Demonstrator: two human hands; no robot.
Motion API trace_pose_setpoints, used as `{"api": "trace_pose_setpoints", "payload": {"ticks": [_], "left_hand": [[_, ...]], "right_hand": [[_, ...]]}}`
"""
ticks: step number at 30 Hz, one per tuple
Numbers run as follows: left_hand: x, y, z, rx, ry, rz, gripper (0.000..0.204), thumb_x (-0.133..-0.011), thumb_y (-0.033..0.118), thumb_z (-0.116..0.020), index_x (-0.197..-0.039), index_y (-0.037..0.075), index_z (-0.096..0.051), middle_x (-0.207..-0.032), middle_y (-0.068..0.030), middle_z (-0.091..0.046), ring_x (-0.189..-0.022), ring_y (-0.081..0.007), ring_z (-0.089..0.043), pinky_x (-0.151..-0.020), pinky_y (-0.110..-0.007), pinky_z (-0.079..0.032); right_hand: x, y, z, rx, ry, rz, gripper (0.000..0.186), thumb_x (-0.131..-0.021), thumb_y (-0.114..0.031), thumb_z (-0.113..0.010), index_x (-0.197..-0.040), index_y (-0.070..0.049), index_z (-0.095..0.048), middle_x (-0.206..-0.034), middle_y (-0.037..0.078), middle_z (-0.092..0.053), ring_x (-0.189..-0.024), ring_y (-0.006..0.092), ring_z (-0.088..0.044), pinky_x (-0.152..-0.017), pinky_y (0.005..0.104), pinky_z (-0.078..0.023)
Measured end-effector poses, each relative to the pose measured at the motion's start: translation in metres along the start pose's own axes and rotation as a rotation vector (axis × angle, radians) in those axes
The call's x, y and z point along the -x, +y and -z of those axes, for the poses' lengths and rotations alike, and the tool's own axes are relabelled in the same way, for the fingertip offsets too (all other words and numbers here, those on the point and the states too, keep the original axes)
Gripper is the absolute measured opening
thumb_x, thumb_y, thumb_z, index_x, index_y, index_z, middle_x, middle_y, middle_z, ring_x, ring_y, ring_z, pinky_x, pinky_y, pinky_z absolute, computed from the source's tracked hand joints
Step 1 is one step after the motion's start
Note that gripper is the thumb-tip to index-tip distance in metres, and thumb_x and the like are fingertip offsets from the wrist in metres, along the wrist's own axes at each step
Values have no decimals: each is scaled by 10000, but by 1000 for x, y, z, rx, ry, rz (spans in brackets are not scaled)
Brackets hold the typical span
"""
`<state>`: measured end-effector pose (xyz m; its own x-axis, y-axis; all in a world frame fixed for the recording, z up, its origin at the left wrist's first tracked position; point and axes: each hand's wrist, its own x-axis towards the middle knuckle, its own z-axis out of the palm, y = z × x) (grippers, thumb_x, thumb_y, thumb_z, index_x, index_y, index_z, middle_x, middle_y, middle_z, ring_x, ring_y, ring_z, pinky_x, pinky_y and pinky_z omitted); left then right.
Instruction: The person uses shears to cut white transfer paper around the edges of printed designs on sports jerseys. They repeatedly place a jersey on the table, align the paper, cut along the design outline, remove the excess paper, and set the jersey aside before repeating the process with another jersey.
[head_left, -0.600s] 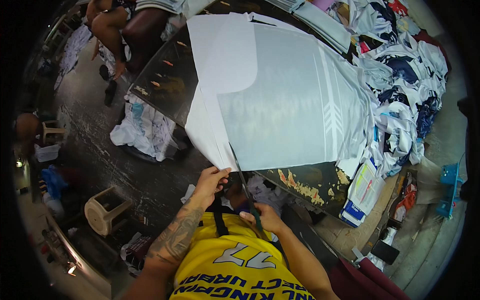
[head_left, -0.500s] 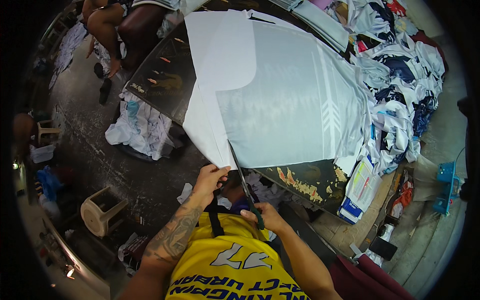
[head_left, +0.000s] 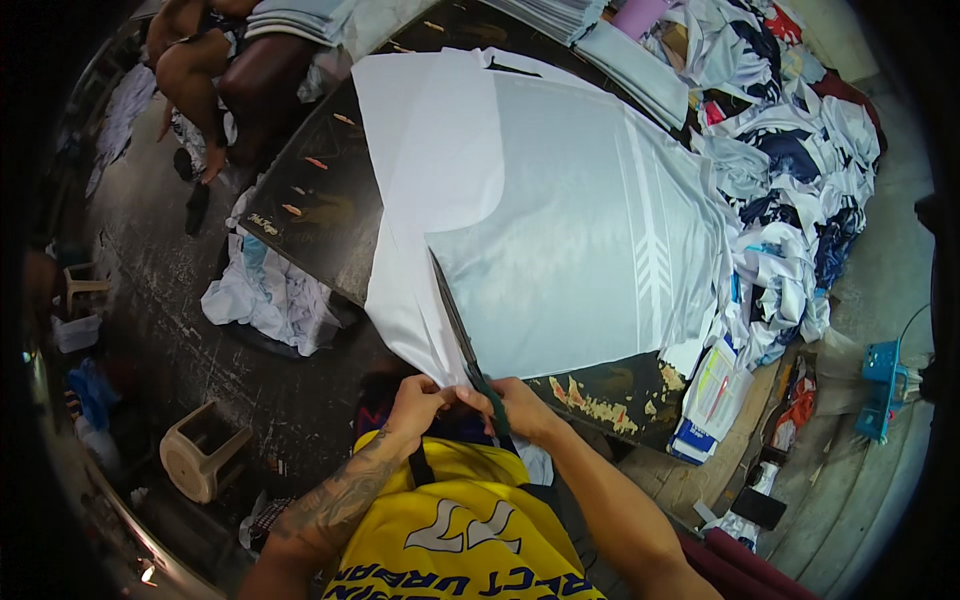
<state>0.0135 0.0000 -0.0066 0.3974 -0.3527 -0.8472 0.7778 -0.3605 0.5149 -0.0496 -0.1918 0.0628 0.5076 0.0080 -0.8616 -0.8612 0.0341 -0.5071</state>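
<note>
A grey fabric panel (head_left: pixel 570 230) with white stripes and arrow marks lies on a dark table, bordered at its left by a white fabric margin (head_left: pixel 425 150). Long dark scissors (head_left: pixel 457 322) run along the line between grey and white, their tips by the inner corner of the grey shape. My right hand (head_left: pixel 522 408) is wrapped round the scissors' green handle. Close beside it, my left hand (head_left: pixel 414 408) pinches the near end of the white margin. Whether the blades are parted cannot be made out.
Piled white and navy fabric (head_left: pixel 790 200) lies right of the dark table (head_left: pixel 320 240). Folded grey cloths (head_left: pixel 630 75) sit at its far edge. A beige stool (head_left: pixel 203 455) and a fabric heap (head_left: pixel 270 295) are at the left. Another person's legs (head_left: pixel 200 90) show far left.
The scissors have advanced away from me along the grey panel's left edge. My right hand has come up beside my left hand, which still pinches the white margin. The view has shifted slightly.
</note>
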Motion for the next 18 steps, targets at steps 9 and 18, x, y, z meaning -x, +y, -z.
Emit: {"api": "trace_pose_setpoints", "payload": {"ticks": [9, 18], "left_hand": [[45, 143, 121, -517, 606, -1151, 395, -841, -21, -752, -1228, -39, -672, -1386, -183, -588, -1275, -286, -593, -1096, -407, -458], [-148, 290, 124, -1246, 143, -1468, 276, -862, 221, -751, -974, 80, -541, -925, -96, -571, -906, -317, -584, -862, -452, -402]], "right_hand": [[12, -33, -16, 154, 136, 8, 844, -862, -815, -704, -1100, -14, -825, -778, 135, -753, -615, 212, -698, -662, 389, -560], [-21, -42, -245, -929, 244, 90, 588, -1045, -683, -573, -948, -103, -596, -803, 8, -585, -762, 133, -591, -705, 293, -467]]}}
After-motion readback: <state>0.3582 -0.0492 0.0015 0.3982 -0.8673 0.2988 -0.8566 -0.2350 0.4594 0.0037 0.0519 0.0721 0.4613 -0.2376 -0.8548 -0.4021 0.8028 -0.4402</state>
